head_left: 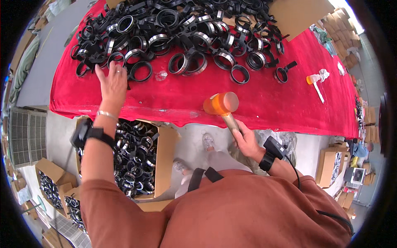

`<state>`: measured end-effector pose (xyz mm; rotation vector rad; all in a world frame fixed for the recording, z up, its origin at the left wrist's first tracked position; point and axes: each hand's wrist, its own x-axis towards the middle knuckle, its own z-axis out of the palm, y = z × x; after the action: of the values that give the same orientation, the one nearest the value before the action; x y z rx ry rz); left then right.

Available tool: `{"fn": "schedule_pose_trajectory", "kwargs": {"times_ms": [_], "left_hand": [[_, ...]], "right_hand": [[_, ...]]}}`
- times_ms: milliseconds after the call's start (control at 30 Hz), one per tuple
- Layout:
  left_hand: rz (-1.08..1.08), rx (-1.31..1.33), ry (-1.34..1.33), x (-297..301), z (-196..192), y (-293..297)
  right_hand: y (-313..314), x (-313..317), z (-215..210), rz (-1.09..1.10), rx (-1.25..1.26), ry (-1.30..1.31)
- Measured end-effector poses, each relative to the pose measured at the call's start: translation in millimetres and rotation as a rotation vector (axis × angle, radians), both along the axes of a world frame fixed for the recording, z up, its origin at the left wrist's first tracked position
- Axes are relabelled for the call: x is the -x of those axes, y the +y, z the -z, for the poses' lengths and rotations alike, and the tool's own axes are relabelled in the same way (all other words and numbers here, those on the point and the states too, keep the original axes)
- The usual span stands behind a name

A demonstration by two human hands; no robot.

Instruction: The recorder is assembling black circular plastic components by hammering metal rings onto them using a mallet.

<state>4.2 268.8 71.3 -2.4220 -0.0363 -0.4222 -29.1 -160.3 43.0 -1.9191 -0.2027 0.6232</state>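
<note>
In my right hand point(247, 140) is a mallet point(221, 103) with an orange head and a pale handle. Its head hangs over the front edge of the red-covered table, and my fingers are closed round the handle. My left hand point(113, 84) reaches over the cloth, fingers spread, at the near left side of a heap of black rings with silver bands and short tabs. A black ring point(116, 58) lies right at its fingertips; whether they touch cannot be made out. Beside that hand lies another black ring point(141, 71).
A second mallet point(317, 84) with an orange end lies on the right of the red cloth point(264, 105). Below the table edge, at my left, stands a cardboard box point(167, 161) full of similar rings. More boxes point(50, 171) stand further left; a cardboard flap point(300, 16) rises behind the heap.
</note>
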Motion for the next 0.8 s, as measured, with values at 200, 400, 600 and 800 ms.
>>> {"fn": "schedule_pose_trajectory", "kwargs": {"times_ms": [200,400,600,800], "left_hand": [[0.242,0.275,0.267,-11.9,-21.5,28.5],[0.026,1.859,0.266,54.1,-19.0,-86.0],[-0.266,2.661,0.114,111.1,99.8,-154.1],[-0.348,2.642,0.063,97.0,94.0,-161.5]], "right_hand": [[1.2,3.7,-2.0,0.054,0.023,0.03],[1.7,3.9,-0.3,0.117,-0.015,0.081],[19.5,6.0,-16.6,0.131,-0.004,0.089],[35.5,14.5,-8.2,0.04,-0.062,-0.098]]}}
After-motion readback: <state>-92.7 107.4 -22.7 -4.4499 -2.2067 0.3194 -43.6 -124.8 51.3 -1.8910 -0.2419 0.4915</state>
